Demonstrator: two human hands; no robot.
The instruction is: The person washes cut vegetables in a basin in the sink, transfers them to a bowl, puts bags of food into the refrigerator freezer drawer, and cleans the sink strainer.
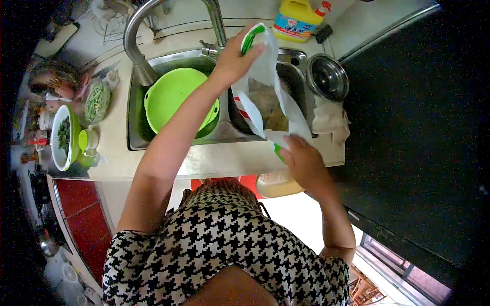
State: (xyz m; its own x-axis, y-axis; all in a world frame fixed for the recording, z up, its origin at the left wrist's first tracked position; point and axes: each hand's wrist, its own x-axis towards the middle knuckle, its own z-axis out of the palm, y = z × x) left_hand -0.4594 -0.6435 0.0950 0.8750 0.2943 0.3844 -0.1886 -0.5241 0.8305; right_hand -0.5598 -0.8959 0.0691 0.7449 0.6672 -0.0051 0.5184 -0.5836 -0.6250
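A white plastic bag (295,109) with green and red print hangs stretched open over the right sink basin. My left hand (237,58) grips its far rim, and my right hand (304,160) holds the near rim by the counter's front edge. Through the opening, brownish contents (268,104) show inside, too unclear to name. Left of the bag, a bright green basin (176,97) sits in the left sink basin, partly behind my left forearm.
A curved metal faucet (133,43) arches over the sink. Behind stands a yellow detergent jug (294,20). On the right rests a metal bowl (328,77) beside a cloth (331,121). Bagged green beans (97,102) and a bowl of greens (62,137) lie at left.
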